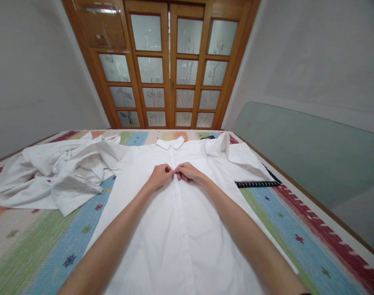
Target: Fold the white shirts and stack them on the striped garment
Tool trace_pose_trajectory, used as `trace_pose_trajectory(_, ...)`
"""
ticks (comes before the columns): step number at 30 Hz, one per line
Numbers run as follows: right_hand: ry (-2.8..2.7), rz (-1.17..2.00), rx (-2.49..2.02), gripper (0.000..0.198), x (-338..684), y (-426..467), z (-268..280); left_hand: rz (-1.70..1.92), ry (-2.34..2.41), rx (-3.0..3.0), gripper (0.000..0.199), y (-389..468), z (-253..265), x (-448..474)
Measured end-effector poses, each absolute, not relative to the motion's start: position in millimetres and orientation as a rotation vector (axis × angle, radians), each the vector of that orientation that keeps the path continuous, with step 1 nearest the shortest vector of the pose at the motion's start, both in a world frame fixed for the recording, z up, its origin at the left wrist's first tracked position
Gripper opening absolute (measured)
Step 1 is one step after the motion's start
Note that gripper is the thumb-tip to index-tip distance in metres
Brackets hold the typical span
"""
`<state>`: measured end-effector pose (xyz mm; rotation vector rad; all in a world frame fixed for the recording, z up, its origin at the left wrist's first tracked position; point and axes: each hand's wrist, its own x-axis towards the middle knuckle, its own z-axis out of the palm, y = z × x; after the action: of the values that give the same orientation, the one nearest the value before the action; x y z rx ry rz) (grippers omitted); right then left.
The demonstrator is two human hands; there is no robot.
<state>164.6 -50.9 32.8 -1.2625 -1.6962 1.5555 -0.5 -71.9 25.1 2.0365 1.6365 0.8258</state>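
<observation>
A white button-up shirt [150, 246] lies spread out face up, its collar [171, 143] at the far end and its front placket running toward me. My left hand [162, 175] and my right hand [187, 171] meet on the upper placket, both with fingers pinched on the cloth edges. Their fingertips nearly touch. Whether a button sits between them is hidden. Several buttonholes or buttons show faintly farther down the placket. The shirt's right-hand sleeve [240, 157] is folded and rumpled.
A crumpled white cloth [60, 176] lies to the left on a striped, flower-patterned cover [275, 233]. A black item with white marks [257, 184] sticks out under the right sleeve. Beyond stand wooden glass-paned doors [171, 69]; a pale green panel [297, 147] leans at right.
</observation>
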Motion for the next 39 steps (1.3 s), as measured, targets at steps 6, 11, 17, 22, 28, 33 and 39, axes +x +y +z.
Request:
trace_pose_trajectory(6, -1.673, 1.568, -1.242, 0.023, 165, -48, 30, 0.805, 1.612, 2.025, 0.023, -75, 27, 2)
trace_pose_trajectory(11, -1.670, 1.558, -1.263, 0.023, 165, -48, 30, 0.813, 1.656, 2.000, 0.016, -75, 25, 2)
trace_pose_trajectory(17, -1.699, 1.520, -1.300, 0.018, 164, -48, 30, 0.865, 1.690, 1.919, 0.015, -74, 22, 3)
trace_pose_trajectory(22, -1.785, 1.419, -1.332, 0.023, 164, -49, 30, 0.925, 1.656, 1.885, 0.012, -75, 18, 2)
trace_pose_trajectory(28, -1.762, 1.331, -1.394, 0.014, 164, -51, 29, 0.979, 1.596, 1.869, 0.014, -75, 16, 1)
trace_pose_trajectory(33, -1.752, 1.373, -1.378, 0.010, 165, -52, 30, 1.010, 1.540, 1.889, 0.016, -73, 12, -2)
trace_pose_trajectory(39, -1.764, 1.421, -1.339, 0.011, 165, -51, 28, 1.058, 1.493, 1.924, 0.017, -72, 7, -3)
